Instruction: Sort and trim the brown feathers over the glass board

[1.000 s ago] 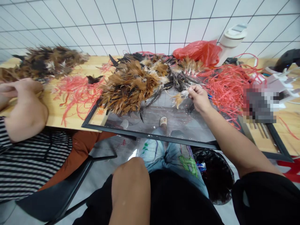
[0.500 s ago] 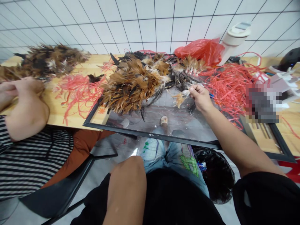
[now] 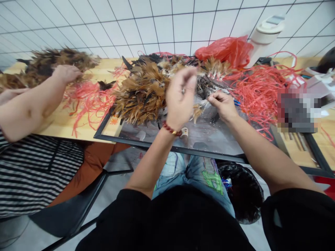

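My right hand (image 3: 223,106) is closed in a pinch on the white quill end of a small tan feather tuft (image 3: 198,111), held over the glass tabletop. In front of the large brown feather pile (image 3: 145,92), my left hand (image 3: 181,97) is raised, somewhat blurred, with its fingers loosely curved and apart and nothing visible in them. A red bead bracelet (image 3: 171,129) circles my left wrist. Behind my right hand lie dark, stringy feathers (image 3: 205,85), and farther back, a lighter brown feather bunch (image 3: 216,68).
Red plastic strips (image 3: 264,90) heap at the right, near a white tumbler (image 3: 265,36) and red plastic bag (image 3: 226,52). At the left, a co-worker's hand (image 3: 66,73) touches another feather pile (image 3: 44,64). A black-lined bin (image 3: 242,195) stands below the table edge.
My left hand has come up from below the table edge to beside the feather tuft. My right hand still pinches the tuft, nearly in place. The co-worker's hand has reached toward the left pile.
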A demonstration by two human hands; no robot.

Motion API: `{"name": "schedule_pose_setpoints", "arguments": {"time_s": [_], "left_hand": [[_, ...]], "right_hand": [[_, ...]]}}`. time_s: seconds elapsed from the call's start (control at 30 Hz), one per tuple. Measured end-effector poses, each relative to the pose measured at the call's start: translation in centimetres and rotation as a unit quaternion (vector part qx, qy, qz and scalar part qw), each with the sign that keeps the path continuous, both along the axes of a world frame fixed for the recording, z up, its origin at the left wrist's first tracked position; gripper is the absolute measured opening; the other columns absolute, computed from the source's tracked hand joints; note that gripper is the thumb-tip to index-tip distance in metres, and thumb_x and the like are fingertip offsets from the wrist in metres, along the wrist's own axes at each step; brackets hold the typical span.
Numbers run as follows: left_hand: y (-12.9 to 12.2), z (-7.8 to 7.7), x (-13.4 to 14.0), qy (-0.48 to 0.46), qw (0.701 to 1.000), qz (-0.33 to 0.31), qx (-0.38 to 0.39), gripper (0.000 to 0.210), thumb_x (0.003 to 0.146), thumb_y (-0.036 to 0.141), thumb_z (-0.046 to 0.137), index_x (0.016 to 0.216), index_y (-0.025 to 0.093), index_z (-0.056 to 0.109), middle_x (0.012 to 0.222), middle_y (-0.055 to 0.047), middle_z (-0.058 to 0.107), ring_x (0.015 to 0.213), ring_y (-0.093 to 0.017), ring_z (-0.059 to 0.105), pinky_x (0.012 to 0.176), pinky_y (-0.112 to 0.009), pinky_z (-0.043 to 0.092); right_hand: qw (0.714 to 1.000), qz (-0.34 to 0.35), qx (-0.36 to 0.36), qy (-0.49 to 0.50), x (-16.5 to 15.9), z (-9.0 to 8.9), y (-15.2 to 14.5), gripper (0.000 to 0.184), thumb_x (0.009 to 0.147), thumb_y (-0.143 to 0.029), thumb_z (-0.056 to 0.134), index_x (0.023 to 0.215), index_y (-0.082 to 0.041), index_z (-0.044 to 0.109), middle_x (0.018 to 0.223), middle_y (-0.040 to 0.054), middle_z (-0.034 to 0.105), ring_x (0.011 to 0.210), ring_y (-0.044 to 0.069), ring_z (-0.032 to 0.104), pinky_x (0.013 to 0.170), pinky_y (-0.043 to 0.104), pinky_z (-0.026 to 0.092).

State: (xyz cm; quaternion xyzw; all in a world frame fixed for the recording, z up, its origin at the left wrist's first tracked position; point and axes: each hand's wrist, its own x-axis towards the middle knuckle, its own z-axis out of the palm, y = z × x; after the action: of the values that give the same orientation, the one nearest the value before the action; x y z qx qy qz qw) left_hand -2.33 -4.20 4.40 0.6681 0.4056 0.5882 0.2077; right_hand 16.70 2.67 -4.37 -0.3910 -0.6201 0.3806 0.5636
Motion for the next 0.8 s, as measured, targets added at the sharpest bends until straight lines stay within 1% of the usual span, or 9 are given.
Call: {"name": "schedule_pose_setpoints", "arguments": {"time_s": [0.07, 0.13, 0.23, 0.4, 0.47, 0.53, 0.63, 0.7, 0.8], "left_hand": [[1.3, -2.4, 1.3, 0.052, 0.996, -0.032, -0.060, 0.023, 0.099, 0.034, 0.049, 0.105, 0.021, 0.068, 0.114, -0.007, 0.070, 0.114, -0.019, 0.063, 0.105, -0.036, 0.046], [2.5, -4.7, 2.3, 0.115, 0.978, -0.087, -0.148, 0.020, 0.096, 0.028, 0.054, 0.093, 0.017, 0.070, 0.099, -0.007, 0.073, 0.100, -0.020, 0.066, 0.097, -0.035, 0.049], [3.6, -6.7, 3.0, 0.113, 0.958, -0.135, -0.227, 0.021, 0.095, 0.023, 0.054, 0.082, 0.016, 0.069, 0.083, -0.004, 0.073, 0.083, -0.016, 0.065, 0.086, -0.030, 0.049], [3.9, -6.6, 2.8, -0.003, 0.956, -0.120, -0.269, 0.026, 0.091, 0.021, 0.059, 0.067, 0.016, 0.066, 0.064, 0.000, 0.066, 0.066, -0.010, 0.059, 0.073, -0.024, 0.046], [4.0, -6.6, 2.7, -0.039, 0.957, -0.098, -0.271, 0.023, 0.088, 0.020, 0.063, 0.065, 0.017, 0.065, 0.064, 0.001, 0.065, 0.067, -0.010, 0.060, 0.073, -0.023, 0.047], [4.3, -6.6, 2.6, -0.089, 0.956, -0.061, -0.274, 0.020, 0.089, 0.021, 0.063, 0.069, 0.018, 0.065, 0.067, 0.001, 0.067, 0.070, -0.010, 0.062, 0.076, -0.022, 0.049], [4.6, -6.5, 2.3, -0.182, 0.935, -0.021, -0.303, 0.021, 0.094, 0.026, 0.057, 0.076, 0.018, 0.063, 0.073, 0.000, 0.068, 0.072, -0.009, 0.065, 0.075, -0.022, 0.052], [4.7, -6.3, 2.2, -0.235, 0.915, -0.016, -0.328, 0.022, 0.096, 0.029, 0.054, 0.080, 0.018, 0.061, 0.077, 0.000, 0.069, 0.070, -0.007, 0.065, 0.073, -0.020, 0.053], [4.8, -6.1, 2.1, -0.280, 0.896, -0.010, -0.346, 0.021, 0.097, 0.034, 0.054, 0.084, 0.018, 0.060, 0.078, 0.000, 0.068, 0.066, -0.005, 0.064, 0.069, -0.019, 0.053]], "right_hand": [[1.000, -0.004, 0.004, -0.005, 0.0, 0.0, 0.0, 0.041, 0.067, -0.059, 0.083, 0.069, -0.021, 0.067, 0.067, -0.0017, 0.058, 0.066, 0.013, 0.053, 0.068, 0.030, 0.047], [1.000, -0.014, 0.004, -0.011, 0.1, 0.0, 0.0, 0.042, 0.067, -0.061, 0.082, 0.070, -0.022, 0.067, 0.068, -0.0012, 0.059, 0.067, 0.014, 0.054, 0.069, 0.031, 0.047], [0.999, -0.028, 0.012, -0.024, 0.0, -0.1, -0.1, 0.042, 0.069, -0.061, 0.081, 0.070, -0.021, 0.068, 0.069, -0.0009, 0.060, 0.069, 0.014, 0.054, 0.071, 0.031, 0.047], [0.996, -0.025, 0.043, -0.074, -0.2, 0.3, -0.6, 0.037, 0.077, -0.058, 0.076, 0.072, -0.022, 0.069, 0.071, 0.0001, 0.060, 0.072, 0.015, 0.055, 0.075, 0.033, 0.048], [0.989, -0.055, 0.064, -0.125, 0.2, 0.8, -0.8, 0.035, 0.084, -0.058, 0.070, 0.077, -0.024, 0.069, 0.077, 0.0026, 0.062, 0.077, 0.017, 0.056, 0.077, 0.035, 0.048], [0.967, -0.125, 0.093, -0.203, 1.0, 1.2, -0.6, 0.033, 0.089, -0.056, 0.063, 0.083, -0.024, 0.069, 0.090, 0.0069, 0.065, 0.090, 0.022, 0.058, 0.084, 0.040, 0.047], [0.910, -0.224, 0.124, -0.327, 2.6, 0.7, 0.0, 0.029, 0.091, -0.050, 0.061, 0.094, -0.023, 0.069, 0.111, 0.0140, 0.066, 0.108, 0.031, 0.054, 0.092, 0.050, 0.043], [0.880, -0.248, 0.125, -0.384, 3.3, -0.3, 0.6, 0.029, 0.090, -0.048, 0.062, 0.103, -0.022, 0.069, 0.118, 0.0164, 0.065, 0.113, 0.035, 0.051, 0.093, 0.054, 0.040], [0.860, -0.259, 0.110, -0.426, 3.7, -1.9, 1.4, 0.034, 0.087, -0.047, 0.067, 0.110, -0.023, 0.068, 0.119, 0.0168, 0.065, 0.115, 0.038, 0.049, 0.091, 0.058, 0.039]]}}
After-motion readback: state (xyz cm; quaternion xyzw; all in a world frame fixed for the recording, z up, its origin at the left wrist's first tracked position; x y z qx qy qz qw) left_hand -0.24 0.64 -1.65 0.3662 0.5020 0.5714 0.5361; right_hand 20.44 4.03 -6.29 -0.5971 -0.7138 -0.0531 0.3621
